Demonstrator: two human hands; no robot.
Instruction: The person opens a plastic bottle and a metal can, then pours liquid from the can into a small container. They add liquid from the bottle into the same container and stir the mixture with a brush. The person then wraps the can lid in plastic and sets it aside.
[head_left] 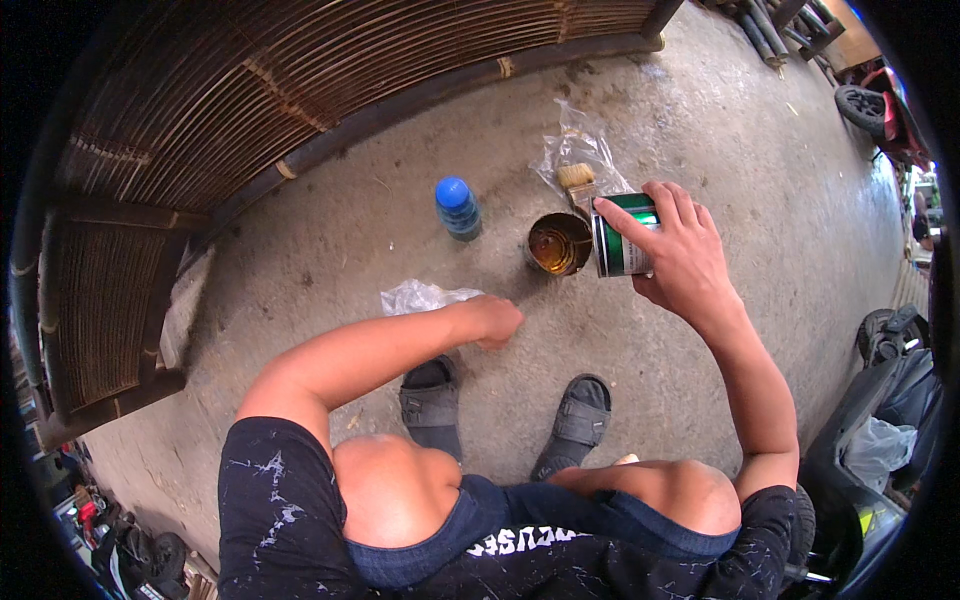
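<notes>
Using the right hand [692,262], fingers [627,223] clasping the green can [612,254] sideways, I'm aiming its mouth at the open tin [556,222] on the floor [370,245], presumably to drain contents in, while the left hand [497,321] is hanging curled nearby, grip unreadable from here.

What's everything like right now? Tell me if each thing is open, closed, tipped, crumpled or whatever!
Tin: open, upright, amber liquid inside
Green can: tipped sideways, held
Bottle: capped, upright
Brush: not held
Far plastic: crumpled
Near plastic: crumpled
Sandals: worn
Right hand: gripping
Left hand: can't tell if open
</notes>
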